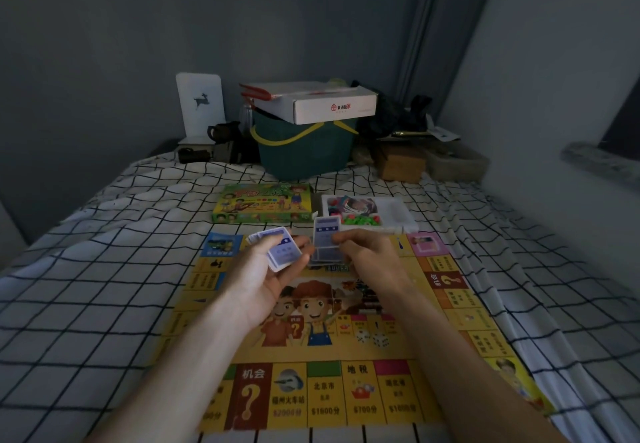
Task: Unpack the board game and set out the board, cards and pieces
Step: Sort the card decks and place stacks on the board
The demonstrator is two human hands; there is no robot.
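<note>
Head view, looking down at a yellow game board (346,366) spread flat on a checked bedsheet (104,287), so that part looks sorted already. Left hand (263,269) curled around a small stack of blue-backed cards (282,250), thumb across the top, held just above the far middle of the board. Right hand (367,252) pinching a single card (326,231) upright by its lower edge, right beside the stack. Looks like dealing or sorting one at a time, with what seems to be another small pile (327,255) lying on the board under the two hands; hard to tell how many in it.

Beyond the far edge of the board: green game box (263,205) on the left, white tray (398,214) on the right with colourful pieces (360,217) still sitting in it. Pieces not set out yet, so roughly midway through by the look of it.

Handling guess: cards thin, light, glossy and probably slippery, so easy to fan out or slide off the stack. Best held by the long edges with a thumb on top, and peeled off singly by a corner. Soft bedding underneath means any pile could tip or skid, so safer flat on the board than on the sheet. Pieces tiny and likely to roll into the folds; lifting the whole tray by its rim closer first seems smarter.
</note>
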